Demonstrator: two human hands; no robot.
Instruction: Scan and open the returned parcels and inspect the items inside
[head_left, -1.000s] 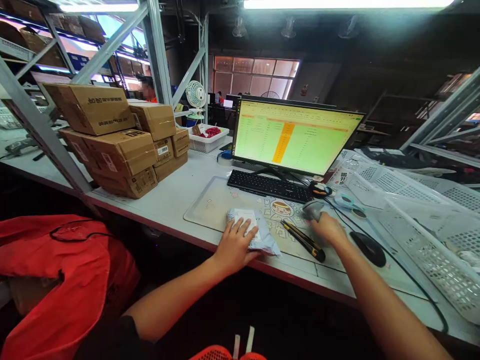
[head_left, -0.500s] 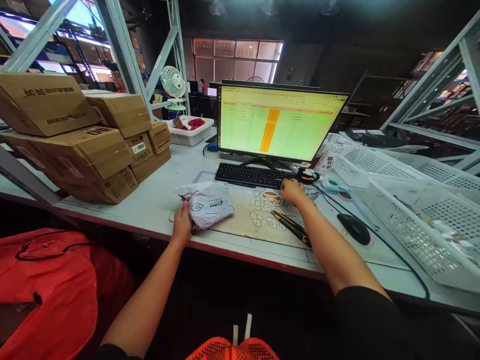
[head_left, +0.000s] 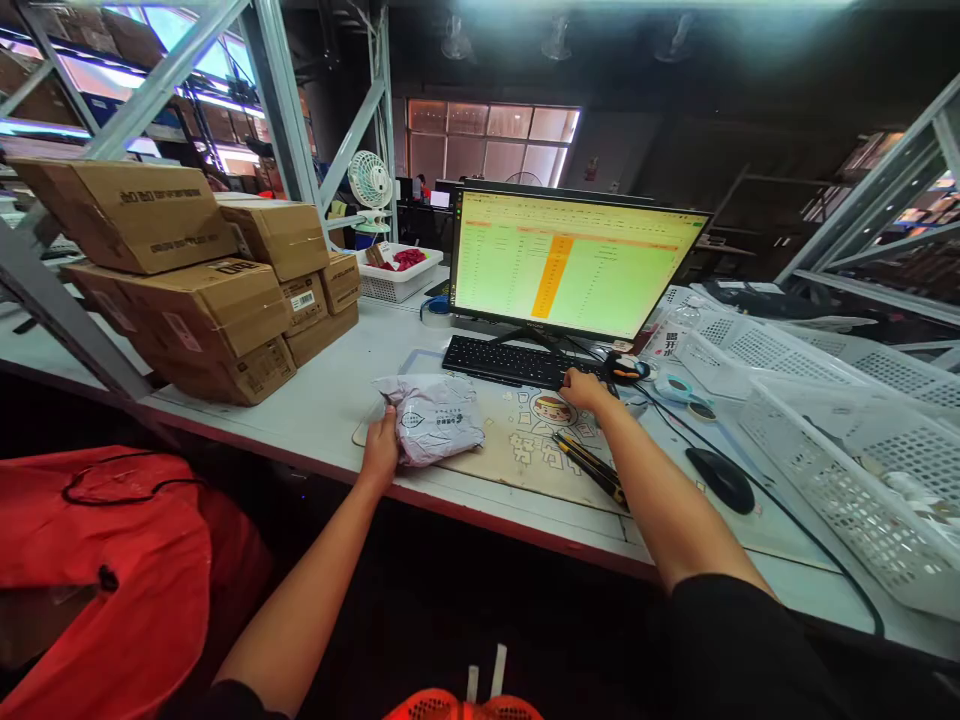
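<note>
My left hand [head_left: 381, 451] grips the left edge of a grey plastic mailer parcel [head_left: 433, 418] that lies on the desk mat [head_left: 517, 455] near the front edge of the table. My right hand [head_left: 583, 390] rests at the right end of the black keyboard [head_left: 510, 362], fingers curled down on the keys, close to the handheld scanner [head_left: 625, 369]. A black and yellow utility knife [head_left: 589, 461] lies on the mat just right of my right forearm. The monitor [head_left: 574, 264] behind the keyboard shows a green spreadsheet with an orange column.
Stacked cardboard boxes [head_left: 195, 280] stand at the left of the table. White plastic baskets [head_left: 832, 440] fill the right side, with a black mouse [head_left: 720, 480] and cable beside them. A red bag [head_left: 97, 570] hangs at lower left. A small fan [head_left: 371, 185] and tray sit behind.
My left hand turned the parcel over and slid it left. My right hand let go of the scanner and moved to the keyboard's right end. The view shifted slightly.
</note>
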